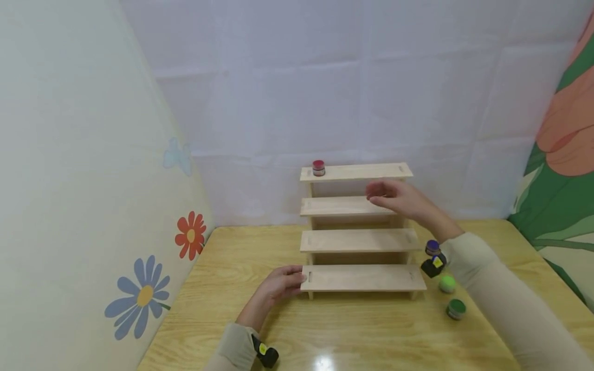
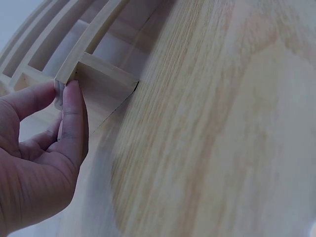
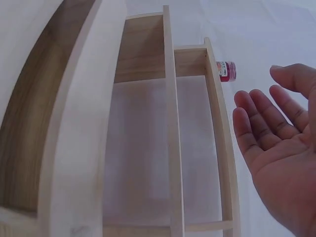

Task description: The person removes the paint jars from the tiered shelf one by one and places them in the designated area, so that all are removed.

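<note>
A stepped wooden shelf (image 1: 364, 278) with several tiers stands on the table. My left hand (image 1: 280, 283) pinches the left end of its lowest board between thumb and fingers, seen close up in the left wrist view. My right hand (image 1: 394, 197) hovers by the upper tiers on the right side, holding nothing, its fingers slightly bent and spread from the palm in the right wrist view. A small jar with a red lid (image 1: 318, 168) sits at the left end of the top board. In the right wrist view this jar (image 3: 226, 71) lies beyond my right fingertips.
To the right of the shelf, a purple-lidded jar (image 1: 432, 247), a light green ball (image 1: 447, 284) and a green-lidded jar (image 1: 456, 309) stand on the wooden table (image 1: 223, 319), beside my right forearm. A white cloth (image 1: 260, 103) hangs behind the shelf.
</note>
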{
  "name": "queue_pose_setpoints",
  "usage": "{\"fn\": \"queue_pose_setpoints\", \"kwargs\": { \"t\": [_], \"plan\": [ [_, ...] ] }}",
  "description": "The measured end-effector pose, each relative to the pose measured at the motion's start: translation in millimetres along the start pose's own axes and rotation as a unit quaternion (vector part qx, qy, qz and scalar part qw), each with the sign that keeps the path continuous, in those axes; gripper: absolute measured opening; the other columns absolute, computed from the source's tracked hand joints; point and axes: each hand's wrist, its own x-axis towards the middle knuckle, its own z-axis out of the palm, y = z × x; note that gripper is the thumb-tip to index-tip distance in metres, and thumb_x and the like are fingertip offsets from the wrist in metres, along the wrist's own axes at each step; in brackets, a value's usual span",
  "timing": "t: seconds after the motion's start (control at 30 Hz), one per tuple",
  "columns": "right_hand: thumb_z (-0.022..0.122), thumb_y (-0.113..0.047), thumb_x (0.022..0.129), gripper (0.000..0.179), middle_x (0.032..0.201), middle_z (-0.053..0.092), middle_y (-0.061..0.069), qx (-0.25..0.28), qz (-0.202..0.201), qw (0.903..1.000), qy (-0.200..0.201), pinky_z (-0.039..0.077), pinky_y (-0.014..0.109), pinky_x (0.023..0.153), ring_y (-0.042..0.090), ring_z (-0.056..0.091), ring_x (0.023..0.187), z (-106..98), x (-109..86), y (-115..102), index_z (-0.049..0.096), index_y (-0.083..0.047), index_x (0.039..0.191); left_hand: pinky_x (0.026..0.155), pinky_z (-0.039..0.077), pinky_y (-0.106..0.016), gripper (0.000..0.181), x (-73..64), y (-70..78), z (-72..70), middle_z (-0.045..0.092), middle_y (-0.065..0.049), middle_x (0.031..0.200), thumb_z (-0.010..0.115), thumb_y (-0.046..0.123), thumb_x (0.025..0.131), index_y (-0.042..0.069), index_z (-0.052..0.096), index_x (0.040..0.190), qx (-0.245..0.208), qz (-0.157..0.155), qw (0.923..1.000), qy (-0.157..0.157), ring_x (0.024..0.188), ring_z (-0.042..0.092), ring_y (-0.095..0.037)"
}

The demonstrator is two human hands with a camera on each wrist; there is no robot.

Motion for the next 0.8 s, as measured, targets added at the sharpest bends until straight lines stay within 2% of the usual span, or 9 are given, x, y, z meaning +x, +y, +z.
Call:
{"fn": "queue_pose_setpoints", "kwargs": {
  "t": [0.2,0.4,0.6,0.8],
  "plan": [
    [0.064,-0.012,0.101,0.039,0.129,0.063,0.022,0.005,-0.003,0.9999,0.015,0.051,0.037,0.1,0.032,0.06,0.119,7.1,27.6,-8.6,0.056,0.006,0.134,0.079,0.057,-0.027,0.054,0.3,0.0,-0.3,0.068,-0.014,0.118,0.064,0.009,0.098,-0.013,0.045,0.143,-0.001,-0.001,1.0,0.004,0.091,0.068,-0.014],
    [0.064,-0.016,0.101,0.041,0.135,0.06,0.022,0.017,0.018,0.9994,0.023,0.048,0.046,0.105,0.032,0.058,0.124,11.1,53.7,-15.7,0.056,0.003,0.136,0.079,0.057,-0.027,0.054,0.1,-0.4,0.2,0.068,-0.014,0.118,0.065,0.009,0.097,-0.013,0.046,0.142,0.0,0.002,1.0,0.0,0.091,0.068,-0.014],
    [0.066,-0.02,0.1,0.044,0.137,0.059,0.019,0.03,0.036,0.9983,0.034,0.044,0.046,0.109,0.031,0.056,0.127,15.8,73.5,-24.1,0.056,0.0,0.137,0.08,0.058,-0.027,0.055,-0.7,-0.1,-0.1,0.068,-0.016,0.12,0.065,0.009,0.097,-0.014,0.044,0.143,0.004,0.003,1.0,-0.003,0.091,0.068,-0.014],
    [0.065,-0.016,0.1,0.042,0.135,0.06,0.019,0.057,0.042,0.9966,0.042,0.046,0.045,0.107,0.031,0.056,0.124,21.2,90.3,-28.2,0.055,0.002,0.138,0.08,0.058,-0.027,0.055,0.8,-0.1,0.6,0.069,-0.013,0.116,0.065,0.009,0.097,-0.014,0.044,0.143,0.003,0.004,1.0,-0.004,0.092,0.068,-0.014]
  ]
}}
